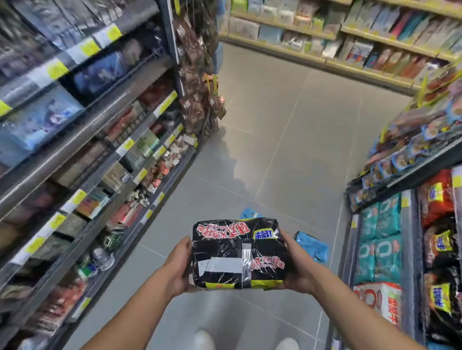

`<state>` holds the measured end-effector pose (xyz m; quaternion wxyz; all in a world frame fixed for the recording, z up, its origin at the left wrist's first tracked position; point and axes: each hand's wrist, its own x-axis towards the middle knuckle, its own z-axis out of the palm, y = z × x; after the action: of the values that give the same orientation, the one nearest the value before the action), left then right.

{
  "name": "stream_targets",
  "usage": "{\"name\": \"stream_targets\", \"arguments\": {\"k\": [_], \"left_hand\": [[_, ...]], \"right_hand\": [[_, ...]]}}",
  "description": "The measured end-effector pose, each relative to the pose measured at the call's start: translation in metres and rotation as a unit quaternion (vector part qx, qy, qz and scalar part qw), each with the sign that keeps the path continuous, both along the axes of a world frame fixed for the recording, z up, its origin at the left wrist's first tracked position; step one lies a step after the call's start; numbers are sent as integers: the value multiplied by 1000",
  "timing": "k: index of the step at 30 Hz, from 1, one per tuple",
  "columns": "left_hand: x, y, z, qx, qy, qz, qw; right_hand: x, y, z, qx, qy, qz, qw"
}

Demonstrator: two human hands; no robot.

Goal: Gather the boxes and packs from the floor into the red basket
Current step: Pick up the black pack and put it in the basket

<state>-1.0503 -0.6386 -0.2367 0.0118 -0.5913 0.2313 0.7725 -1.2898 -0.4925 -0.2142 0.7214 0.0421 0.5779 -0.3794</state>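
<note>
black noodle pack point(238, 254) is held out in front, both forearms extended. left hand point(177, 268) cups its left edge and right hand point(299, 265) its right, fingers curled beneath.

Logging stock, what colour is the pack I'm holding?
Mostly black pack, red-and-white lettering; head view.

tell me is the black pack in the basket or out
Out. Left hand and right hand grip the black pack in the air above the floor.

Grey tiled floor point(276, 135) down aisle. Stocked metal shelving point(63, 157) at 9 o'clock, packet racks point(411, 170) at 3, yellow-edged shelves point(351, 32) at 1.
</note>
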Motion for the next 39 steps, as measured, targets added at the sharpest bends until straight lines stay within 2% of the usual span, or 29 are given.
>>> {"name": "stream_targets", "arguments": {"k": [4, 7, 13, 19, 25, 30, 34, 37, 39], "left_hand": [[65, -21, 57, -106, -24, -14, 994], [109, -32, 82, -171, -46, 14, 984], [176, -44, 114, -182, -22, 130, 974], [223, -42, 123, -181, -45, 262, 947], [256, -11, 129, -170, -63, 396, 900], [277, 35, 130, -142, -79, 510, 845], [301, 91, 134, -129, -99, 596, 787], [323, 144, 141, -122, -109, 655, 738], [337, 185, 140, -107, -117, 704, 692]], "right_hand": [[40, -35, 54, -52, 24, 39, 998], [70, -64, 80, -81, 35, 74, 993], [126, -127, 114, -102, 48, 136, 984], [160, -190, 130, -142, 54, 234, 960], [202, -251, 130, -178, 72, 382, 904], [256, -275, 126, -189, 66, 487, 850], [318, -268, 122, -200, 42, 574, 793], [380, -247, 127, -208, 30, 646, 734], [425, -223, 128, -212, 25, 688, 694]]}}
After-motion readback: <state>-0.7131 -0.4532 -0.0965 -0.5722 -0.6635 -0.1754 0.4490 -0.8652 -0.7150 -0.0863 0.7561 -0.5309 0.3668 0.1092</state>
